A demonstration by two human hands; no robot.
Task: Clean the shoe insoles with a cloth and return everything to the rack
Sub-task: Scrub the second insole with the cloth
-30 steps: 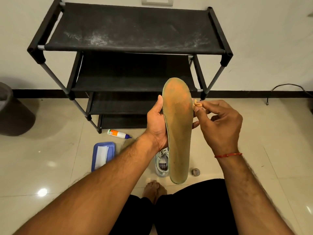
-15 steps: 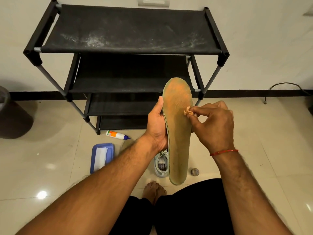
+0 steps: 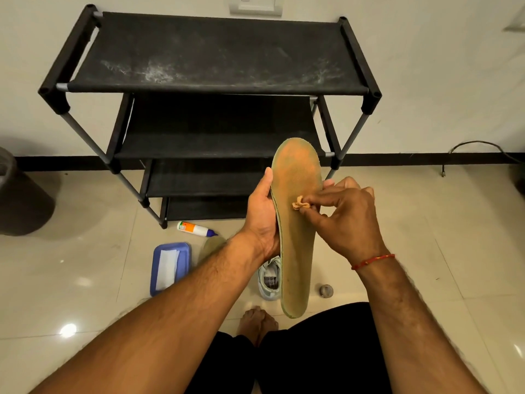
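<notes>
Bottle point(image 3: 196, 228) label orange, text unreadable; right hand point(image 3: 349, 223) pinches cloth point(image 3: 301, 205) on insole point(image 3: 295, 257).

Arms bare, red thread bracelet point(image 3: 372, 261) on right wrist, black clothing point(image 3: 318, 356) over legs.

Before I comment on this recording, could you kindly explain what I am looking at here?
No machine here: one camera worn on a person's head looks forward and down, so the forearms are their own. The left hand grips a worn orange-green insole by its edge. The right hand pinches a small crumpled cloth against the insole's face. Behind stands a black shoe rack with a dusty top shelf. On the tiled floor lie a white bottle, a blue tray holding a white sheet, a pale shoe and a small round cap.
</notes>
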